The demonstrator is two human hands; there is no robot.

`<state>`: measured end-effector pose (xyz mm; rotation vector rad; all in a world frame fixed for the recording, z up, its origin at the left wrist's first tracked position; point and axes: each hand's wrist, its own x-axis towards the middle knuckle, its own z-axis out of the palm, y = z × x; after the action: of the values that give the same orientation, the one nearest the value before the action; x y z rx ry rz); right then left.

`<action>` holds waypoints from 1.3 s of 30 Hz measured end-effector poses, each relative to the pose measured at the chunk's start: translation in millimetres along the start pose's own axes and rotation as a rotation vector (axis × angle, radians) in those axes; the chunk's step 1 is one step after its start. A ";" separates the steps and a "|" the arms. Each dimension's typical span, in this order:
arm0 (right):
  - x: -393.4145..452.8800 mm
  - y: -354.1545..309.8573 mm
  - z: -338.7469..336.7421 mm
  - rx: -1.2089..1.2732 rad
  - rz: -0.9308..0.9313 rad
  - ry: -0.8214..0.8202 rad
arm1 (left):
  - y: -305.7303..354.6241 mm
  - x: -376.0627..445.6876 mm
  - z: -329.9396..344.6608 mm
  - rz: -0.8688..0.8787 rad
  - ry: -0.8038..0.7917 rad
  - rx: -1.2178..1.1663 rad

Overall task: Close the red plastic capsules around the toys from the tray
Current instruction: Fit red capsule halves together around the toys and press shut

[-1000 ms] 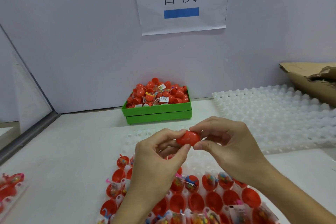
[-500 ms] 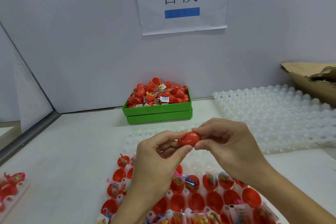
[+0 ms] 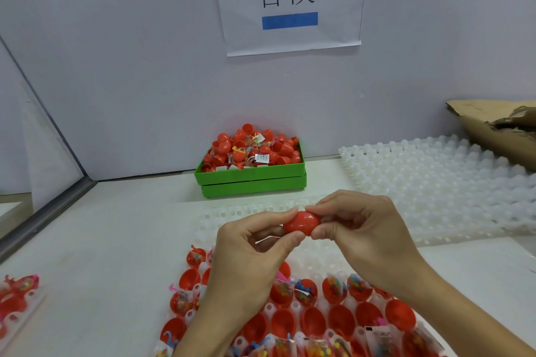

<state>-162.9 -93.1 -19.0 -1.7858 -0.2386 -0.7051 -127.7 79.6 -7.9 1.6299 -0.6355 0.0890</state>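
One head-worn camera looks forward and down, close over the table (image 3: 110, 240).

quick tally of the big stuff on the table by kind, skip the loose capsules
white dimpled trays: 2, the second under the hands
green bin: 1
cardboard box: 1
capsule held in both hands: 1
total: 5

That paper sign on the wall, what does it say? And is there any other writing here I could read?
"合模": paper sign on the wall, above a plain blue bar.
White tag in the green bin: print too small to read.
Toy packets in the near tray: labels blurred, unreadable.
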 end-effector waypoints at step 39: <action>-1.1 -5.7 -0.5 -0.228 -0.080 -0.026 | 2.6 -0.5 5.2 -0.077 0.097 0.068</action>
<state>-166.7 -91.4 -15.0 -2.0118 -0.2566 -0.7918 -130.9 74.9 -6.7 1.7026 -0.4997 0.1336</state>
